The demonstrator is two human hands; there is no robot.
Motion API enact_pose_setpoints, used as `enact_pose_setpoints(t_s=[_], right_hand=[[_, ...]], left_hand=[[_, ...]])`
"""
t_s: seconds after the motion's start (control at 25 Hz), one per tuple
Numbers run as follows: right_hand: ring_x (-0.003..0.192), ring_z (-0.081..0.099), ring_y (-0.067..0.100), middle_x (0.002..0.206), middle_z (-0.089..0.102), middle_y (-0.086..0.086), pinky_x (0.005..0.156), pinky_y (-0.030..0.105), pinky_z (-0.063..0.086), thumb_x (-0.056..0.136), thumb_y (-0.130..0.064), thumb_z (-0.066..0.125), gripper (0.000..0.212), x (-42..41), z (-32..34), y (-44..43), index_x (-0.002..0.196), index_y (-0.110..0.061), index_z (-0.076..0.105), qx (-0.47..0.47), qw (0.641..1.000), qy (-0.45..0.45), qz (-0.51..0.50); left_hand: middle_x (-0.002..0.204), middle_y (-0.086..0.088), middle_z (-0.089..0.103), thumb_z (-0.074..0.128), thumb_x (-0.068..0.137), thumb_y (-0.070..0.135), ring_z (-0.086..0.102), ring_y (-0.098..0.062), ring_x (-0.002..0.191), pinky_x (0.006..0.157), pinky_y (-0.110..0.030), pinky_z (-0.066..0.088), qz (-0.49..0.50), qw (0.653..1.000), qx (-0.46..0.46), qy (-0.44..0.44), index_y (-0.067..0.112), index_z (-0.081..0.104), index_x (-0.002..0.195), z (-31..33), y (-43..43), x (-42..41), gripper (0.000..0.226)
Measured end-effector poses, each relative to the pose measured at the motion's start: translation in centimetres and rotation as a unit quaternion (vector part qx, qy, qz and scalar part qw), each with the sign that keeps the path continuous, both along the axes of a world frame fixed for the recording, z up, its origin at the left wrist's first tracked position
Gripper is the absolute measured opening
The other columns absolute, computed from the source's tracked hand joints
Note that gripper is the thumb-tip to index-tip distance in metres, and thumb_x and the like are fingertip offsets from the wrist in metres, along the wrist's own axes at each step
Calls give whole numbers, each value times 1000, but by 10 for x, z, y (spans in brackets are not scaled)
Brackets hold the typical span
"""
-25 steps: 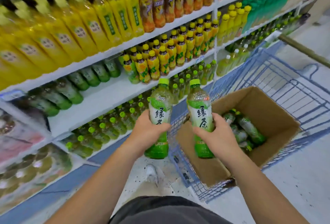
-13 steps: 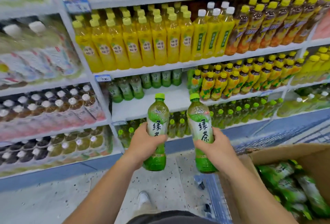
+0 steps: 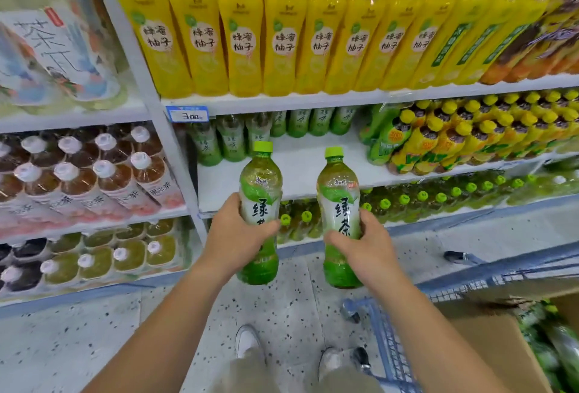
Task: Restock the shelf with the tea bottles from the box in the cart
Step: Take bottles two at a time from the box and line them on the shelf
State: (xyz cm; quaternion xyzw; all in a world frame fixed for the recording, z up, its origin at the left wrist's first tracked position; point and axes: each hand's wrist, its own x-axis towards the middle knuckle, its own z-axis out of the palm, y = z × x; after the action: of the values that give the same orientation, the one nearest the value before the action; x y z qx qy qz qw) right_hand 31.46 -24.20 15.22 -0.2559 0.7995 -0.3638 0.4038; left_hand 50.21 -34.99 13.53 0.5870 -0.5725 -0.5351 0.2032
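My left hand (image 3: 235, 232) grips an upright green tea bottle (image 3: 260, 192) with a green cap. Beside it my right hand (image 3: 366, 243) grips a second green tea bottle (image 3: 339, 201), also upright. Both bottles hang in front of the white middle shelf (image 3: 300, 167), where several matching green tea bottles (image 3: 232, 142) stand at the back and left. At the lower right corner is the cardboard box (image 3: 488, 339) with more green bottles (image 3: 560, 348) inside, sitting in the blue wire cart (image 3: 391, 345).
Yellow honey-citron bottles (image 3: 282, 32) fill the shelf above. Yellow-capped bottles (image 3: 454, 132) crowd the right of the middle shelf. Small green bottles (image 3: 423, 201) line the shelf below. Brown and pale drinks (image 3: 94, 173) fill the left bay. My shoes (image 3: 247, 342) stand on speckled floor.
The view has turned from the cart and closed in on the shelf. Both hands have carried their bottles nearer to the middle shelf; the box has slid to the lower right corner.
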Motion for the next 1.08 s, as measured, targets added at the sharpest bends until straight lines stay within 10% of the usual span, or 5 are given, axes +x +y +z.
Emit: enact_pose_setpoints(t_s=[0.52, 1.08], right_hand=[[67, 68, 1, 81, 73, -14, 53, 18, 53, 75, -17, 78, 32, -79, -153, -115, 100, -31, 65, -46, 996, 25, 70], [102, 70, 5, 108, 72, -16, 93, 42, 59, 73, -16, 89, 59, -139, -206, -210, 110, -45, 53, -249, 959, 71, 112]], left_hand=[[89, 12, 69, 88, 71, 29, 66, 1, 75, 61, -20, 50, 8, 995, -95, -17, 31, 59, 100, -137, -98, -85, 41], [111, 14, 69, 90, 73, 16, 65, 4, 101, 83, -13, 53, 71, 950, -281, 114, 30, 61, 119, -188, -154, -140, 56]])
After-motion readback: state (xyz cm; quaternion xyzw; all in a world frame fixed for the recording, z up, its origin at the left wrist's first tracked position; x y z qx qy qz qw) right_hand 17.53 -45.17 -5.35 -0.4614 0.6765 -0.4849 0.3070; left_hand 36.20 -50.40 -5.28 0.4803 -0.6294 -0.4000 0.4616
